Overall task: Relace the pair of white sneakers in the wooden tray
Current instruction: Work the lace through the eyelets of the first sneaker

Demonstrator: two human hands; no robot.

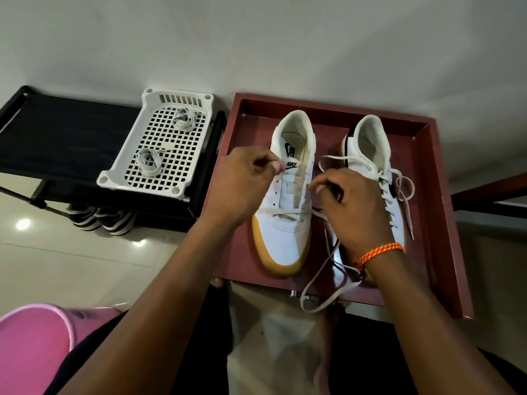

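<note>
The reddish-brown wooden tray with low walls (436, 195) carries both shoes, toes pointing at its near edge and heels at its far edge, so each shoe's long axis runs near to far. The white low-top sneaker with the yellow-gum toe sole (285, 235) lies toward the tray's left side; the second white sneaker with a black side mark (368, 146) lies toward its right side, apart from the first.

Both hands work over the left sneaker. The left hand (242, 183) hovers over that shoe's left eyelet row, fingers curled, thumb and forefinger pinching what looks like one end of the flat white lace (285, 213). The right hand (353, 206), with an orange braided cord (382, 252) at the wrist, sits in the gap between the shoes, fingers curled on the other lace end beside the right eyelet row. Only the lowest pair of eyelets looks threaded, so the lacing appears barely begun.

The next crossing runs sideways over the tongue, between the two hands, and upward toward the heel. The left hand has open tray floor on its side; the right is hemmed by the second sneaker, whose own loose lace (405, 192) trails close by. A slack tail of lace (322, 280) spills over the tray's near edge and could snag there.
</note>
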